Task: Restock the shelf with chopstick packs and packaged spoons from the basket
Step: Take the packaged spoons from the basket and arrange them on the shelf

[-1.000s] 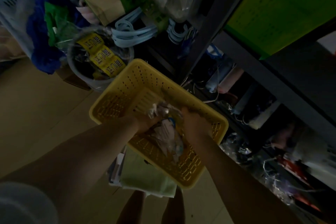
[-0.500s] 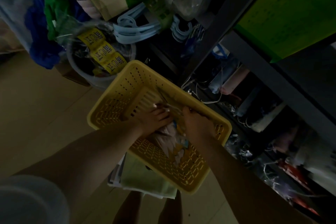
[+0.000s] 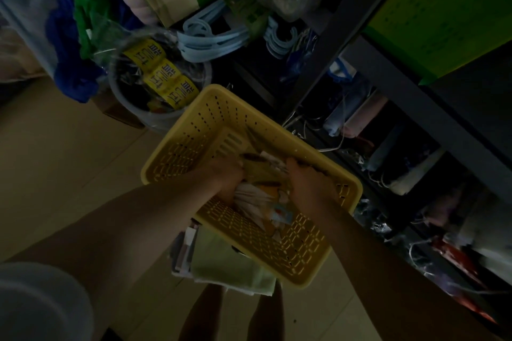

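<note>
A dim view is looking down from a person's head at a yellow perforated plastic basket (image 3: 194,130) sitting at the centre of the frame, tilted diagonally, with its lower end resting on a pale green folded cloth (image 3: 230,266) on the tan tiled floor (image 3: 55,160). Both bare forearms are reaching in from the bottom of the frame. The left hand (image 3: 225,177) is lying inside the basket, fingers curled down into a heap of pale plastic-wrapped packs (image 3: 257,199) at the basket's middle; it is touching them, but whether it is actually gripping one cannot be told in the low light. The right hand (image 3: 307,183) is just to the right of it, fingers bent over the top of the same heap near the basket's right wall; its hold likewise cannot be made out. Between the two hands a long thin brownish pack (image 3: 263,159) is lying across the heap.

The dark metal shelf unit (image 3: 415,91) is running diagonally along the right side of the frame, its lower tiers crowded with blurred packaged goods. At upper centre, light blue plastic hangers (image 3: 205,41) are hanging beside the shelf post. Left of them, a round grey tub (image 3: 155,122) holding yellow labelled packets (image 3: 160,75) is standing just beyond the basket's upper left corner.
</note>
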A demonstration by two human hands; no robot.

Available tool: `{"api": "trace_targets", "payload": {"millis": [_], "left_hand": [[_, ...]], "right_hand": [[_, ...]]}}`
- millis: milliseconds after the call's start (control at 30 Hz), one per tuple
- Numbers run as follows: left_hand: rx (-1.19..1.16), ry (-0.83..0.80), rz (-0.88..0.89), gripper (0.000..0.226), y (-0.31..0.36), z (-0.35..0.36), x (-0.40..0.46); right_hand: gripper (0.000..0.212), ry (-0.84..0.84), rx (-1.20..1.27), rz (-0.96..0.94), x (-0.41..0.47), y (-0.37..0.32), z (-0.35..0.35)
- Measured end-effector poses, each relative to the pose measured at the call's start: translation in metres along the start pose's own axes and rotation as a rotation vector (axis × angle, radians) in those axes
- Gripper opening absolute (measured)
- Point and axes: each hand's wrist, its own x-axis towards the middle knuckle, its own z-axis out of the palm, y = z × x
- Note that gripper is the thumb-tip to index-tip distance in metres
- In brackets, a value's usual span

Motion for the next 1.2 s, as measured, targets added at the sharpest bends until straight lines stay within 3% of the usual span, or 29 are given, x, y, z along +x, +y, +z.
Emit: {"api": "trace_targets", "payload": {"millis": [167,267,333,433,533,600,700,733,1000,1200], "left_hand": [[-0.085,-0.051,0.037,0.05,0.004,-0.015,-0.02],[-0.15,0.088,0.035,0.052,0.0,-0.04,-0.065],[-0.064,0.205,0.008,0.054,-0.004,-0.055,-0.101],[0.003,0.321,-0.061,0.054,-0.006,-0.069,-0.147],[-0.173,0.422,-0.076,0.056,0.003,-0.092,-0.197],[-0.378,0.454,0.01,0.054,0.017,-0.11,-0.226],[-0.605,0.534,0.205,0.014,0.048,-0.137,-0.263],[-0.638,0.548,0.26,0.013,0.06,-0.147,-0.274],[-0.805,0.69,0.546,0.04,0.164,-0.232,-0.318],[-0.947,0.71,0.593,0.052,0.257,-0.305,-0.318]], "right_hand": [[0.034,0.001,-0.011,0.019,-0.003,0.002,-0.001],[0.03,0.046,-0.002,0.001,-0.009,-0.002,-0.009],[0.033,0.111,0.022,-0.032,-0.021,-0.008,-0.025],[0.038,0.233,0.267,0.013,-0.047,-0.015,-0.063],[0.035,0.45,0.57,0.072,-0.089,-0.015,-0.106],[0.031,0.602,0.692,0.096,-0.121,-0.012,-0.132],[0.021,0.789,0.832,0.092,-0.175,-0.006,-0.17],[0.022,0.844,0.863,0.084,-0.194,-0.005,-0.182],[0.025,1.291,0.864,0.168,-0.316,0.045,-0.269],[0.034,1.366,1.047,0.328,-0.372,0.136,-0.313]]}}
